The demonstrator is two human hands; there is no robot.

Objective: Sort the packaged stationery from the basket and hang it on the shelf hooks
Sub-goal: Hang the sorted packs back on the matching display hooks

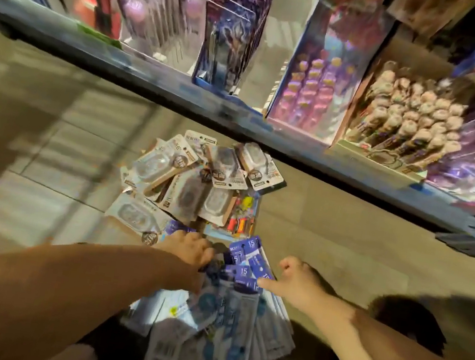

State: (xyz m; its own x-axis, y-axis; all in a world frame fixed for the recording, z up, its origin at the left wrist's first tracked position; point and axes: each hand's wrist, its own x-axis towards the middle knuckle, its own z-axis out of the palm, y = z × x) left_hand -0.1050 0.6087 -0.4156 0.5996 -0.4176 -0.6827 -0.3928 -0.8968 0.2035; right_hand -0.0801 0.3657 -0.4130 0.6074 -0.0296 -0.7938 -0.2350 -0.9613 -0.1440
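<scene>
A fan of blue packs [244,273] with purple header cards lies low in the middle, spreading toward the person. The left hand [189,249] comes onto the packs' upper left end, fingers curled down over the headers, gripping them. The right hand [297,278] sits just right of the same headers, fingers balled into a fist that holds nothing, thumb stretched out to touch the edge of the cards. Just beyond the blue packs a heap of white blister packs [187,178] lies on the tiled floor [331,224], with an orange-and-yellow pack [242,214] between. Farther beyond runs the shelf [153,74], holding blurred carded goods [151,6].
</scene>
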